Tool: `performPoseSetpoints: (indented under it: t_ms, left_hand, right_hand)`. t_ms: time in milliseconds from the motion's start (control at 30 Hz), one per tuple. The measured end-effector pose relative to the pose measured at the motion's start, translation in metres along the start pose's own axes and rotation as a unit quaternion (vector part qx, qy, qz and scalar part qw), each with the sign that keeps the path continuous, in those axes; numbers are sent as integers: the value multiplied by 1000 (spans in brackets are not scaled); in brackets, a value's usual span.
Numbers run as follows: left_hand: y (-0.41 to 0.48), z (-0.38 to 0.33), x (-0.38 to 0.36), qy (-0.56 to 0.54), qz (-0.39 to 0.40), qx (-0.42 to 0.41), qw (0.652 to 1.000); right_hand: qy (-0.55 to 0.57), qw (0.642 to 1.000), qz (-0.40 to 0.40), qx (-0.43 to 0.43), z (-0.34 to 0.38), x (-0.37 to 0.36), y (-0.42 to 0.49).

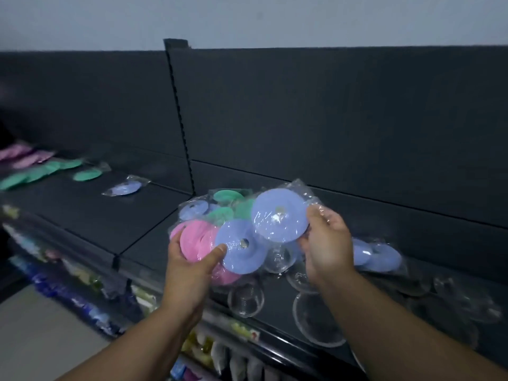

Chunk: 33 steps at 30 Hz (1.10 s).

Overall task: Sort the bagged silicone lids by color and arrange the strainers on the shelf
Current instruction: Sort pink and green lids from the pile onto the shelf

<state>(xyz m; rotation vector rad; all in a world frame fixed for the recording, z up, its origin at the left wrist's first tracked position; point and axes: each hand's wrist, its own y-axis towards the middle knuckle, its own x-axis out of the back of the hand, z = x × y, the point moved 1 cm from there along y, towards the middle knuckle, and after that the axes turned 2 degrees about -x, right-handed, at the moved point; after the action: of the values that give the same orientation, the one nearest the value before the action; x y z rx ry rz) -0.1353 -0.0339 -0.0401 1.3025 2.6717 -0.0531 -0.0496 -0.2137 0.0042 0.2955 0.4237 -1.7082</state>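
My left hand (189,268) grips a bunch of bagged silicone lids above the dark shelf (90,215): pink lids (196,243), a blue lid (237,247) under my thumb, and green lids (225,213) behind. My right hand (327,243) pinches the edge of a single bagged blue lid (279,215) raised just right of the bunch. Sorted on the shelf to the left lie a lone blue lid (125,188), green lids (86,175) and pink lids (26,158). More bagged blue lids (378,257) lie behind my right hand. Clear round strainers (246,299) sit on the shelf below my hands.
A dark back panel with a slotted upright (180,119) rises behind the shelf. Lower shelves (82,303) at the front left hold blurred packaged goods. More clear strainers (316,320) spread to the right along the shelf front.
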Motion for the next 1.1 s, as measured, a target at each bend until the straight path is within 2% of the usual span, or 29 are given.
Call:
performPoseSetpoints:
  t_ms: [167,267,367,467,600,833,1000,1100]
  left_hand:
    - [-2,-24,108,-20,-40,5,999]
    - [-5,-36,181,-31,-73,6,997]
    - [-10,-50,251,-51,-105,15,993]
    - [-13,-62,319,-55,-136,19,989]
    - [-18,-74,390,-48,-173,11,984]
    - [0,-71,450,-55,-230,30,971]
    - [47,-71,463,-43,-263,26,963]
    - [90,-78,465,-34,-282,10,959]
  right_hand:
    - [-78,983,96,-134,-80,-68,-74]
    - [-142,957,167,-189,-113,-116,-123]
    - [-155,931,230,-238,-139,-168,-171]
    - [-158,920,267,-240,-167,-217,-212]
    - [-203,917,275,-208,-208,-266,-253]
    - [-220,893,313,-235,-256,-333,-267]
    - [-213,876,331,-279,-281,-377,-237]
    - [-212,874,342,-273,-287,-414,-202]
